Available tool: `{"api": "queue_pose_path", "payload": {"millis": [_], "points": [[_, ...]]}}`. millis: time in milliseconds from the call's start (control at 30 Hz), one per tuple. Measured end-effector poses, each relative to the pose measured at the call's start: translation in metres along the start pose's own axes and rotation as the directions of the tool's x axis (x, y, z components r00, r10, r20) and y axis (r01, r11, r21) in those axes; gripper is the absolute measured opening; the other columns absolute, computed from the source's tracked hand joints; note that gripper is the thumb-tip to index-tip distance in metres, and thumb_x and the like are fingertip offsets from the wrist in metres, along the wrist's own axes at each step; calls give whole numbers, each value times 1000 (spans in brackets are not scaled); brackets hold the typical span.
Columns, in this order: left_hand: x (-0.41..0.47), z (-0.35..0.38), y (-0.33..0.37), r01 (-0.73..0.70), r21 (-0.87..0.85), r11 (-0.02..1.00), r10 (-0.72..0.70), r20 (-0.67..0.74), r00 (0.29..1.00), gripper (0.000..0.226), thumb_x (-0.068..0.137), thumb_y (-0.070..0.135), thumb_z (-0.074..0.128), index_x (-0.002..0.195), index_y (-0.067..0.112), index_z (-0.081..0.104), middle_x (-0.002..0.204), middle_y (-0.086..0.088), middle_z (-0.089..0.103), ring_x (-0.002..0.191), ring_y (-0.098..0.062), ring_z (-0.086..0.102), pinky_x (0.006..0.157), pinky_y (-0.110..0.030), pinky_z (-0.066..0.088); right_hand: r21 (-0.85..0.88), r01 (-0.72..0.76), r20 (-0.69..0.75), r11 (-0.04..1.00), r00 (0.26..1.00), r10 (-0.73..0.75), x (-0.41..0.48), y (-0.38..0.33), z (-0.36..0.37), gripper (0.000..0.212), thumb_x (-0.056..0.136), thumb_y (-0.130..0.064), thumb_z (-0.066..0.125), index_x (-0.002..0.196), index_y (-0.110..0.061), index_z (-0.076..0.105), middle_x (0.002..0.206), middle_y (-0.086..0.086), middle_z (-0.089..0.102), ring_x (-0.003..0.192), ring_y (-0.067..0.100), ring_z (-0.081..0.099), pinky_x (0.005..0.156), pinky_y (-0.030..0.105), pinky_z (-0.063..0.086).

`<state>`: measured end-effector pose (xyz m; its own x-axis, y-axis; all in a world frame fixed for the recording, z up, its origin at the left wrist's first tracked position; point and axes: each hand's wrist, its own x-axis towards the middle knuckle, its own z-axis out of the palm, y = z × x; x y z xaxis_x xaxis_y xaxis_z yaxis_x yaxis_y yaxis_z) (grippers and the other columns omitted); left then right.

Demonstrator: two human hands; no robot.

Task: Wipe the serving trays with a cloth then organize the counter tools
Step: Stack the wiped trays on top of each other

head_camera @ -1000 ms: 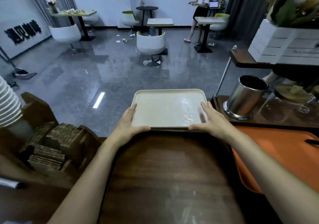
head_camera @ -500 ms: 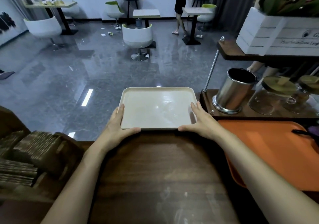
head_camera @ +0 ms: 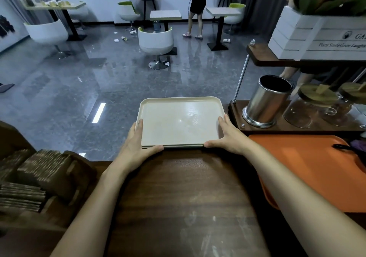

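Where the dark wooden counter (head_camera: 182, 197) reaches its far edge, a cream serving tray (head_camera: 178, 122) lies flat, and a second rim shows just under its near edge. Left hand (head_camera: 134, 143) brackets the near-left corner: fingers (head_camera: 139, 126) straight and together along the left rim, thumb against the near edge. Right hand (head_camera: 229, 135) mirrors it at the near-right corner, its fingers straight along the right rim and thumb on the near edge. Just right of that hand is an orange tray (head_camera: 297, 167), with a steel canister (head_camera: 265, 102) and lidded glass jars (head_camera: 303, 114) behind.
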<state>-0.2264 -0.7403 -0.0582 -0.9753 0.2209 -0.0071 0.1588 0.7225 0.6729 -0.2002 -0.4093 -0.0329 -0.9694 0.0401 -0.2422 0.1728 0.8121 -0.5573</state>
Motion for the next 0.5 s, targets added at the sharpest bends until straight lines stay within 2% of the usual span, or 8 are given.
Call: {"api": "queue_pose_path", "payload": {"millis": [167,233,300,400,500], "points": [[-3,-1,4,26,1,1000,-26,-17,1000,121,78,62,78,164,32,-1,170,4,8,154,-21,19,121,-46,27,34,10,-46,999,999,-8,-6,-1,3,133,68,-62,83,162,-18,-1,168,3,-14,156,18,1,123,32,10],[-8,1,7,60,-9,998,-60,-19,998,122,77,60,80,163,37,-4,172,0,-1,157,-22,8,124,-48,20,48,26,-96,999,995,-21,-16,0,9,127,71,-62,81,162,-22,2,169,1,-9,155,17,5,122,34,14],[-12,5,10,70,4,998,-70,-54,996,125,75,61,81,162,40,-7,171,-3,-15,158,-22,-11,127,-53,11,72,49,-122,996,992,-40,-32,2,15,119,76,-58,79,162,-26,3,169,-3,-8,155,15,8,121,32,15],[-21,17,22,-26,107,994,42,-149,988,124,75,69,75,160,42,-11,167,-2,-30,151,-16,-33,126,-51,1,90,85,-144,992,987,-72,-59,13,22,110,82,-54,76,162,-28,5,169,-7,-5,154,11,7,117,24,14],[-38,36,53,-134,162,978,157,-144,977,115,75,82,54,160,43,-13,165,3,-34,148,-13,-37,124,-44,-6,115,125,-163,986,981,-106,-90,27,21,103,84,-55,73,162,-31,9,168,-9,0,154,7,4,115,21,11]]}}
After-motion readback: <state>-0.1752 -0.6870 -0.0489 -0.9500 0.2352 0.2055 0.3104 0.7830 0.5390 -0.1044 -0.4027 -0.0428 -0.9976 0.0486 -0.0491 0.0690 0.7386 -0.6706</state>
